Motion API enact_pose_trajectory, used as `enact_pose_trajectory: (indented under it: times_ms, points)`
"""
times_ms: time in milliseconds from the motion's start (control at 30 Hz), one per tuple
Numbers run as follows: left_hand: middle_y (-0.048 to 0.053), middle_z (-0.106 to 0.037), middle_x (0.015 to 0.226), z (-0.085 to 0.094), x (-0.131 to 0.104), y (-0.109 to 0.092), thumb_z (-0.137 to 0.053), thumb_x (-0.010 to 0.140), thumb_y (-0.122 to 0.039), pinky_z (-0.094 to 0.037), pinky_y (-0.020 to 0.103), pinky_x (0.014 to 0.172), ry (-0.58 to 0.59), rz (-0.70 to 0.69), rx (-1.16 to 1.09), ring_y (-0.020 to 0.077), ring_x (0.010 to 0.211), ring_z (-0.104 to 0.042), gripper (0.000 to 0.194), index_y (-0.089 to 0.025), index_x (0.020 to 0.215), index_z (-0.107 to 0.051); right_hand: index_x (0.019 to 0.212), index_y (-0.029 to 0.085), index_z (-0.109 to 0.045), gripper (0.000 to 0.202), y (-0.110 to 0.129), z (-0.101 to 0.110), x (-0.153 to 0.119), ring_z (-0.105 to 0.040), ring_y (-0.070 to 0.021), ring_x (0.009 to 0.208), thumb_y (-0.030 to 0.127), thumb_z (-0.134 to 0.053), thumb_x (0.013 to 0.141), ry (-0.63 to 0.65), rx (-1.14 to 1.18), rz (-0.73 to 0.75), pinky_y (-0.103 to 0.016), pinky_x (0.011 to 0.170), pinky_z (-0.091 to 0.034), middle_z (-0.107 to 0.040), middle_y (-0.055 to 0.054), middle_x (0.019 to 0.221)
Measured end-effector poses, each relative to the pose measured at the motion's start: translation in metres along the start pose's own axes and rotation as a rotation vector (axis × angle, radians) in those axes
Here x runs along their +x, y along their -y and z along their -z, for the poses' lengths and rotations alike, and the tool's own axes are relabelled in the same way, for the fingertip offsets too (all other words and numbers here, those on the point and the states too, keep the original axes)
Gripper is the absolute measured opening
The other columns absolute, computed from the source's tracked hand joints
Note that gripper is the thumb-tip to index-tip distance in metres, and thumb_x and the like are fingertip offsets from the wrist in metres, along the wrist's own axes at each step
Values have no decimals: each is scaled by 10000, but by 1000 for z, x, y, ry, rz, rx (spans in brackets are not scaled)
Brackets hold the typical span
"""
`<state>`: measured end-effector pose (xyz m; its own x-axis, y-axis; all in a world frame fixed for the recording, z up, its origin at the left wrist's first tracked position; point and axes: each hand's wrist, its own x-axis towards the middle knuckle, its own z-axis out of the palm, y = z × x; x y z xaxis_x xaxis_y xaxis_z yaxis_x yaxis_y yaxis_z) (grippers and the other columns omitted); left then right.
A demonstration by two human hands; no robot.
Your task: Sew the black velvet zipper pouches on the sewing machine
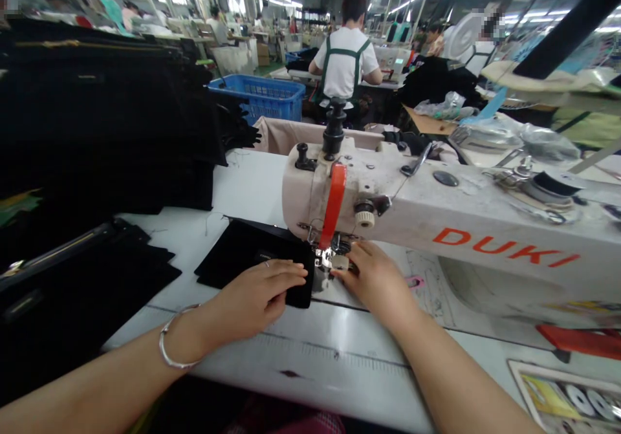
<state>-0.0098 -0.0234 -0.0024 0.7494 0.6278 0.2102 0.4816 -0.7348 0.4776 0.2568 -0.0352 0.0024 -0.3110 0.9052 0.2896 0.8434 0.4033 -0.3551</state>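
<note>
A white sewing machine (466,220) with orange lettering stands on the white table (310,350). A black fabric piece (242,253) lies flat to the left of its needle area (327,259). My left hand (259,295) presses flat on the fabric's right end, fingers together, a silver bangle on the wrist. My right hand (373,279) rests just right of the presser foot, fingertips touching the spot under the needle. Whether fabric lies under my right fingers is hidden.
Tall stacks of black fabric pieces (97,136) fill the table's left side, with more black pieces (72,279) in front. A blue basket (264,94) stands behind. A person in a white shirt (345,59) sits further back, facing away. Printed sheets (572,401) lie at lower right.
</note>
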Motion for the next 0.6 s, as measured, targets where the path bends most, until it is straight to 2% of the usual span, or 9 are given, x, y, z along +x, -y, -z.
enact_pose_trajectory:
  times_ms: [67, 100, 233, 300, 433, 533, 600]
  points:
    - [36, -625, 1329, -1, 1, 1, -492, 921, -113, -455, 390, 1107, -32, 12, -3, 190, 1255, -556, 381, -223, 1265, -613, 992, 174, -619, 132, 4, -11, 0, -608, -261, 948, 219, -677, 883, -56, -31, 0, -385, 771, -523, -648, -108, 1009]
    - [31, -640, 1303, 0, 2, 1, -507, 943, -147, -472, 376, 1089, -57, 26, -15, 186, 1228, -574, 345, -229, 1259, -620, 1013, 173, -620, 132, 7, -14, -2, -606, -262, 957, 223, -658, 897, -50, -30, 47, -390, 781, -524, -648, -109, 1018]
    - [23, -663, 1245, 6, 7, -2, -505, 998, -231, -515, 326, 1032, -192, 57, -43, 165, 1152, -618, 291, -243, 1262, -625, 1132, 194, -624, 189, 24, -13, -15, -587, -241, 1025, 235, -587, 951, 30, 51, 338, -394, 878, -510, -652, -96, 1113]
    - [36, -657, 1254, 7, 9, -5, -486, 1005, -213, -519, 328, 1028, -207, 1, 10, 168, 1157, -615, 297, -226, 1273, -613, 1105, 202, -646, 165, 30, -12, -20, -593, -215, 992, 211, -538, 980, 45, 80, 436, -365, 878, -505, -671, -74, 1081]
    - [72, -639, 1289, -2, 8, -10, -428, 977, -88, -482, 376, 1077, -63, -157, 193, 196, 1224, -570, 339, -163, 1264, -590, 937, 191, -678, 193, 36, -15, -21, -585, -188, 834, 174, -495, 994, 42, 82, 486, -336, 786, -499, -681, -42, 884]
    - [90, -610, 1325, -9, 5, -10, -436, 931, -31, -410, 405, 1144, 41, -188, 261, 214, 1279, -521, 380, -133, 1272, -567, 897, 193, -680, 213, 37, -15, -20, -571, -182, 794, 193, -494, 1001, 53, 88, 481, -332, 750, -486, -670, -31, 831]
    - [96, -599, 1335, -10, 5, -8, -465, 921, -40, -391, 410, 1156, 51, -205, 271, 220, 1288, -512, 373, -133, 1269, -564, 898, 194, -681, 212, 37, -13, -20, -571, -182, 802, 200, -497, 1003, 56, 95, 476, -332, 746, -479, -673, -29, 835]
